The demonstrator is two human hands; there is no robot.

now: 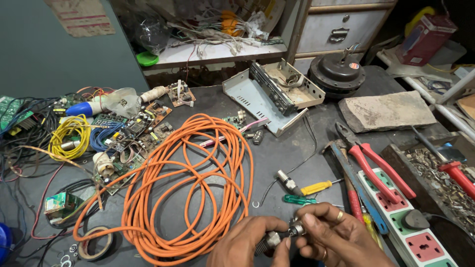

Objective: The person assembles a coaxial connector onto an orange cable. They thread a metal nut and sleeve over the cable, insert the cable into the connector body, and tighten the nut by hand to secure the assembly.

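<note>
1. Head view looks down on a dark, cluttered work surface (297,148), with both hands at the bottom edge.
2. Left hand (245,244) has its grip closed on the black body of a small metal cable connector (284,233), low in the middle of the view.
3. Right hand (336,237), with rings on two fingers, pinches the silver tip of the same connector, thumb and fingers closed on it.
4. Just beyond the hands lie a green-handled screwdriver (299,200) and a yellow-handled screwdriver (309,188).
5. To the left a long orange cable lies in a loose coil (193,183), near the left hand.
6. To the right are red-handled pliers (381,165) and a white power strip with red and green sockets (410,222).
7. Green circuit boards and tangled wires (123,138) fill the far left.
</note>
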